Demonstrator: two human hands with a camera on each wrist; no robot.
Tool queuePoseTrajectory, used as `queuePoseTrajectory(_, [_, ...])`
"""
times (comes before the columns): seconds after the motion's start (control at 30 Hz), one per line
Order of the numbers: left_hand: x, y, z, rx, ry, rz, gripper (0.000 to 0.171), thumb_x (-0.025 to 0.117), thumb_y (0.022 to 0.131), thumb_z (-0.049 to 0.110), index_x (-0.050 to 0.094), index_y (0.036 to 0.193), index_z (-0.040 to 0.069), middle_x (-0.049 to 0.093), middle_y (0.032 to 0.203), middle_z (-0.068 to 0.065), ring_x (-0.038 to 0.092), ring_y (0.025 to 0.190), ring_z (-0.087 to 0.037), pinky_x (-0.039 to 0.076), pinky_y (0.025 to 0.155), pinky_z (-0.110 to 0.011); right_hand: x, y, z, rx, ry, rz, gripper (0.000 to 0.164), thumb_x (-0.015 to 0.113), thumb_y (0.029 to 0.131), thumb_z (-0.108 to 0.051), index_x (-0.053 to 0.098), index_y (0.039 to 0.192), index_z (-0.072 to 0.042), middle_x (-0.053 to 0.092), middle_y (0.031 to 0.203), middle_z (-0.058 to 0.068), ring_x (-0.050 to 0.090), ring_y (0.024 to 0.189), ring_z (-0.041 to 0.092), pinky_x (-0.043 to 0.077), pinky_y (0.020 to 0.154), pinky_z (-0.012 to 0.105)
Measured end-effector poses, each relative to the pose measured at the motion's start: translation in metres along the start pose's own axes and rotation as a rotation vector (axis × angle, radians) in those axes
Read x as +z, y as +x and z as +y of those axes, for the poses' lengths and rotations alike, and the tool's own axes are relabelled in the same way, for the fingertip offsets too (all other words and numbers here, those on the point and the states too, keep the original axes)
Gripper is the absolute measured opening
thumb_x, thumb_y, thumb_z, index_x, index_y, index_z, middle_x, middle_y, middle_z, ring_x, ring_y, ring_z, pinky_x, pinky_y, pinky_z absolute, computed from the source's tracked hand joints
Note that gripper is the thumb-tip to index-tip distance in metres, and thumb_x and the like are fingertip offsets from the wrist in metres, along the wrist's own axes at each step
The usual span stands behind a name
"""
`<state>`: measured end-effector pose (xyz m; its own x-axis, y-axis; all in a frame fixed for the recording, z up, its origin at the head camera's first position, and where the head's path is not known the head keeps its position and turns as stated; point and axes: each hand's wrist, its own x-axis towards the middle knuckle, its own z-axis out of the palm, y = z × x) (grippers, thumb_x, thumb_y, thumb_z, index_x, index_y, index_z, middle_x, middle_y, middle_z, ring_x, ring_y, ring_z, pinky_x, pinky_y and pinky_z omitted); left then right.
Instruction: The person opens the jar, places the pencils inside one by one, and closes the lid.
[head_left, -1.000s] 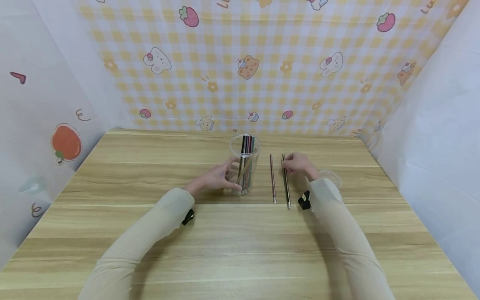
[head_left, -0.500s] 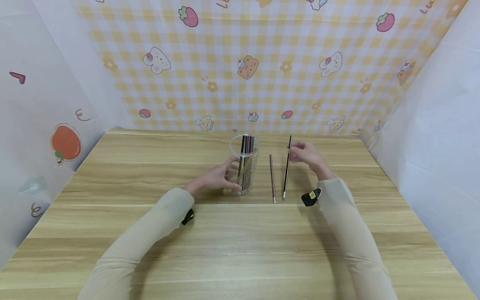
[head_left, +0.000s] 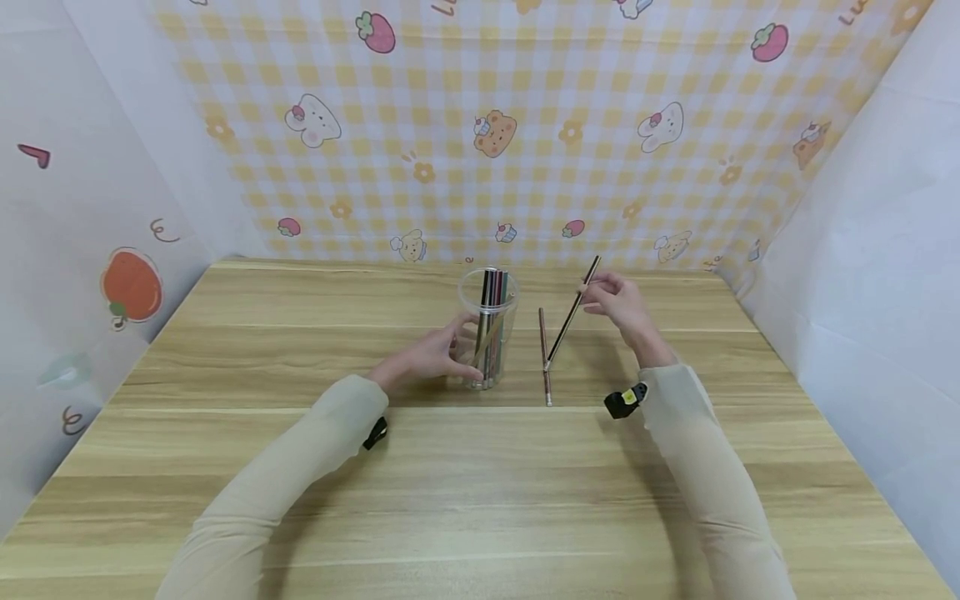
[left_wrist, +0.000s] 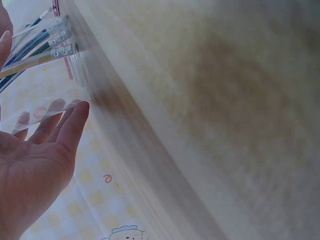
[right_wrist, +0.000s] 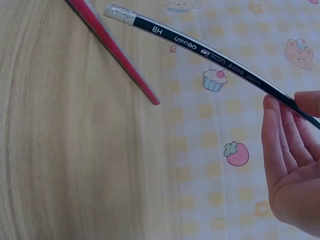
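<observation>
My left hand (head_left: 431,354) grips a clear plastic cup (head_left: 512,329), thumb at the near side and fingers round the far side. Inside the cup stand several pencils (head_left: 492,290), eraser ends down, one leaning across the others. In the left wrist view the fingers (left_wrist: 75,125) lie along the transparent cup wall. My right hand (head_left: 622,310) pinches a black pencil (head_left: 572,318) near its upper end. It is tilted, its white eraser end pointing down and left; the right wrist view shows "HB" on it. Beneath it a dark red pencil (head_left: 543,333) lies on the table.
The wood-grain table (head_left: 480,492) meets a yellow checked cloth backdrop (head_left: 457,192) just behind the cup. White cloth walls (head_left: 885,275) stand at both sides. A black wrist camera (head_left: 625,402) sits under my right cuff.
My right hand has lifted the black pencil off the table and moved up and slightly right. The pencil's eraser end has swung left. My left hand and the cup have stayed put.
</observation>
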<state>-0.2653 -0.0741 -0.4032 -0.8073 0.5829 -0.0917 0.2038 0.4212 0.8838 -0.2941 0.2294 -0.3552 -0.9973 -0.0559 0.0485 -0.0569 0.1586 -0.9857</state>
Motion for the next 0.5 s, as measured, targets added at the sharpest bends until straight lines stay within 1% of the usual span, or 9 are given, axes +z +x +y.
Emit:
queuePoseTrajectory(0.1, [0.0, 0.0, 0.0, 0.0, 0.002, -0.001, 0.083, 0.077, 0.068, 0.02, 0.024, 0.132, 0.026, 0.042, 0.127, -0.014, 0.041, 0.114, -0.029, 0.031, 0.095, -0.045, -0.001, -0.003, -0.004, -0.065, 0.048, 0.014, 0.024, 0.057, 0.085, -0.008, 0.047, 0.103, 0.004, 0.058, 0.089, 0.007, 0.057, 0.074, 0.012, 0.05, 0.072, 0.028])
queuePoseTrajectory(0.13, [0.0, 0.0, 0.0, 0.002, 0.003, -0.004, 0.084, 0.077, 0.068, 0.02, 0.024, 0.132, 0.026, 0.042, 0.127, -0.014, 0.041, 0.114, -0.029, 0.031, 0.095, -0.045, -0.006, 0.003, 0.002, -0.099, 0.11, -0.003, 0.022, 0.06, 0.083, -0.009, 0.05, 0.101, 0.0, 0.059, 0.088, 0.006, 0.058, 0.073, 0.012, 0.05, 0.069, 0.026])
queuePoseTrajectory(0.23, [-0.001, 0.0, 0.0, -0.002, 0.008, -0.007, 0.084, 0.077, 0.068, 0.021, 0.024, 0.132, 0.026, 0.042, 0.127, -0.014, 0.041, 0.114, -0.029, 0.031, 0.095, -0.045, -0.006, -0.001, -0.006, -0.162, 0.17, 0.015, 0.015, 0.062, 0.082, -0.011, 0.053, 0.093, -0.005, 0.06, 0.083, 0.005, 0.058, 0.07, 0.011, 0.05, 0.065, 0.023])
queuePoseTrajectory(0.33, [-0.001, 0.0, 0.0, 0.006, 0.0, -0.017, 0.083, 0.077, 0.068, 0.02, 0.023, 0.132, 0.025, 0.041, 0.127, -0.016, 0.041, 0.115, -0.03, 0.03, 0.095, -0.046, -0.005, -0.003, -0.017, -0.2, 0.245, 0.057, 0.011, 0.062, 0.082, -0.009, 0.054, 0.089, -0.006, 0.062, 0.078, 0.004, 0.059, 0.067, 0.012, 0.051, 0.061, 0.022])
queuePoseTrajectory(0.37, [-0.001, 0.0, 0.0, 0.008, -0.003, -0.018, 0.083, 0.077, 0.068, 0.02, 0.023, 0.132, 0.024, 0.041, 0.127, -0.016, 0.041, 0.115, -0.03, 0.03, 0.095, -0.046, 0.0, -0.011, -0.028, -0.198, 0.224, 0.1, 0.009, 0.059, 0.084, -0.007, 0.052, 0.088, -0.004, 0.062, 0.078, 0.005, 0.059, 0.067, 0.012, 0.051, 0.062, 0.023])
queuePoseTrajectory(0.5, [-0.002, 0.0, -0.001, 0.013, -0.009, -0.022, 0.084, 0.077, 0.068, 0.022, 0.023, 0.132, 0.024, 0.041, 0.127, -0.016, 0.04, 0.115, -0.03, 0.03, 0.095, -0.046, 0.002, -0.012, -0.04, -0.234, 0.304, 0.163, 0.01, 0.058, 0.084, -0.003, 0.052, 0.09, 0.0, 0.062, 0.083, 0.01, 0.061, 0.069, 0.016, 0.051, 0.064, 0.026])
